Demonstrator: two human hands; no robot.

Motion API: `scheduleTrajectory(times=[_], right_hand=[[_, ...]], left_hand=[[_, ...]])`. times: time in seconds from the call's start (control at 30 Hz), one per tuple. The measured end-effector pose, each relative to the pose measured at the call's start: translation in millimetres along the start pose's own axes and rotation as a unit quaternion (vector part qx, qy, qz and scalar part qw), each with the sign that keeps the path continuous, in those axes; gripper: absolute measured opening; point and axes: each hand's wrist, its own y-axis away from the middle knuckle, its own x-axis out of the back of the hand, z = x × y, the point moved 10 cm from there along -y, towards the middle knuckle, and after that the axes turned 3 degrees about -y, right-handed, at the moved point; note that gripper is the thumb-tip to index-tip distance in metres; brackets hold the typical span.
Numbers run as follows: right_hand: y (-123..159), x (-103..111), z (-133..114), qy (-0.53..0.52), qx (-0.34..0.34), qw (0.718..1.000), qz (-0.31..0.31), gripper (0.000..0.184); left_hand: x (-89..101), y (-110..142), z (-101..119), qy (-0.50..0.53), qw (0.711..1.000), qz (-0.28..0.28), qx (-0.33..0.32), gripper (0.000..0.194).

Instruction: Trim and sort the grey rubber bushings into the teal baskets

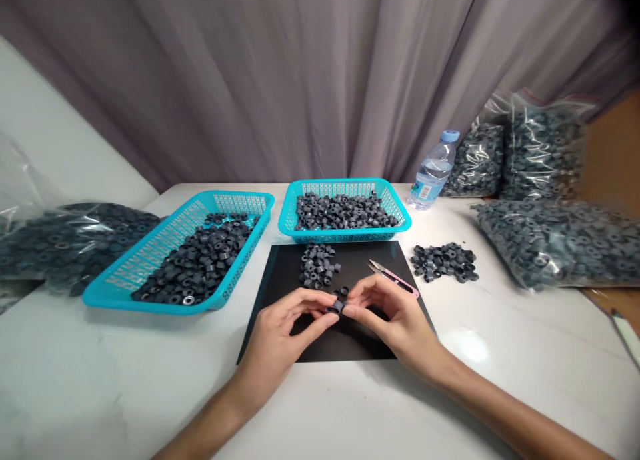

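Clearly, your left hand [280, 328] and your right hand [394, 313] meet low over the black sheet [283, 280], fingertips of both pinching a small grey ring [337, 307] between them. A few loose rings lie just beyond your fingers, and a ring heap [317, 265] spreads toward the sheet's far edge. Pink-handled snips [406, 285] rest near your right hand. Another pile [445, 262] sits on the bare tabletop [320, 410], to the sheet's right. Farther out, you have two blue baskets [345, 235] holding more rings, a water bottle [431, 183], and filled clear bags [565, 243] on either side, before a curtain [325, 80].
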Motion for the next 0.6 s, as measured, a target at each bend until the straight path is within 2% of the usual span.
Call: scheduleTrajectory(times=[0.17,0.37,0.6], right_hand=[[-1.2,6.5,5.2,-0.024,-0.011,1.000,0.010,0.018],[0.6,-4.5,10.2,-0.022,-0.036,0.999,-0.035,0.022],[-0.7,-2.7,3.4,0.020,-0.014,0.999,-0.036,0.023]], left_hand=[[2.0,0.0,0.5,-0.013,1.000,0.007,-0.005,0.011],[1.6,1.1,4.3,-0.012,1.000,0.010,-0.014,0.013],[1.7,1.3,4.5,0.015,1.000,0.016,-0.001,0.011]])
